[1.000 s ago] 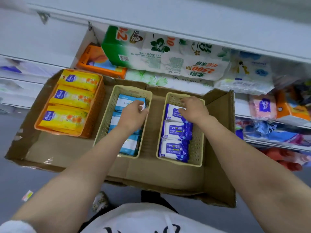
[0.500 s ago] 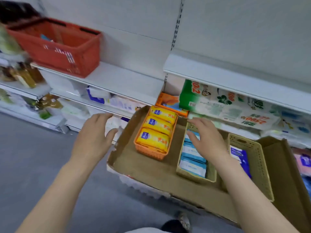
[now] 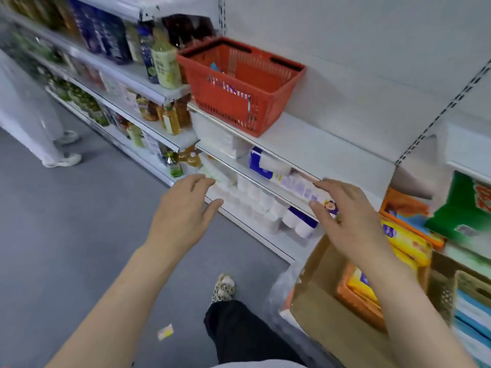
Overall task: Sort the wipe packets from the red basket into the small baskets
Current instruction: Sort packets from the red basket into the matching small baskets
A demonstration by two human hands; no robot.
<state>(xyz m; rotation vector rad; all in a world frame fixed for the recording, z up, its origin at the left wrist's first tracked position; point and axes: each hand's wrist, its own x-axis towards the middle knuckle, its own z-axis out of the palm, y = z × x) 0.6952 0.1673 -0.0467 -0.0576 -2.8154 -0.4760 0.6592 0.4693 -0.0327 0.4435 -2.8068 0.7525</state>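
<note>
Even, bright overhead light, soft shadows under my white metal shelves (image 3: 305, 152), bottles at the upper left corner motion-blurred, wide-angle bending at the edges.

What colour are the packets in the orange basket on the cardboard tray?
Yellow, with a small blue label; the packets sit in the orange basket. The head view, the only one, shows them, slightly blurred.
</note>
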